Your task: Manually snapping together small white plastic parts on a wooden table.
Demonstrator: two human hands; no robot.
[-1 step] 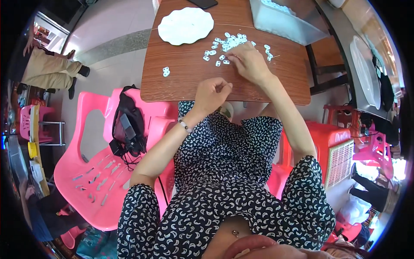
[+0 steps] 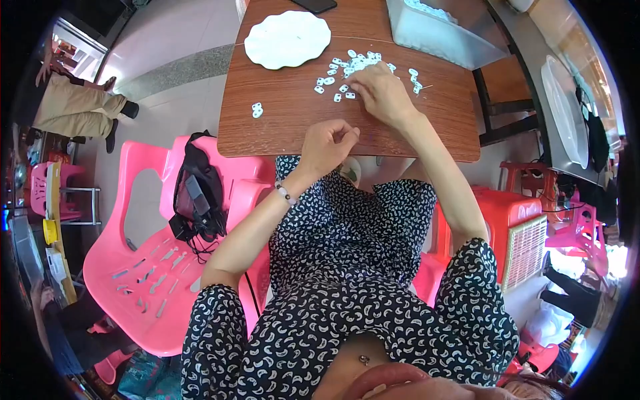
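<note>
Small white pieces with dark dots or holes (image 2: pixel 360 65) lie in a loose pile on the brown wooden table (image 2: pixel 293 127). At the pile's near right edge is my right hand (image 2: pixel 383 93), its fingers bent down among the pieces. Whether a piece is between the fingertips is hidden. My left hand (image 2: pixel 327 147), with a beaded bracelet on the wrist, is held at the table's near edge. Its fingers are curled in toward the thumb, and whatever they hold, if anything, cannot be made out. A few white pieces (image 2: pixel 257 111) sit apart at the left.
A white scalloped plate (image 2: pixel 287 40) is left of the pile. Behind the pile to the right stands a translucent bin (image 2: pixel 440 37) with white contents. A dark phone (image 2: pixel 316 5) lies at the far edge. A pink chair (image 2: pixel 143 267) holds a black bag (image 2: pixel 200 193).
My right hand has shifted very slightly left at the pile. My left hand keeps its place and curled shape.
</note>
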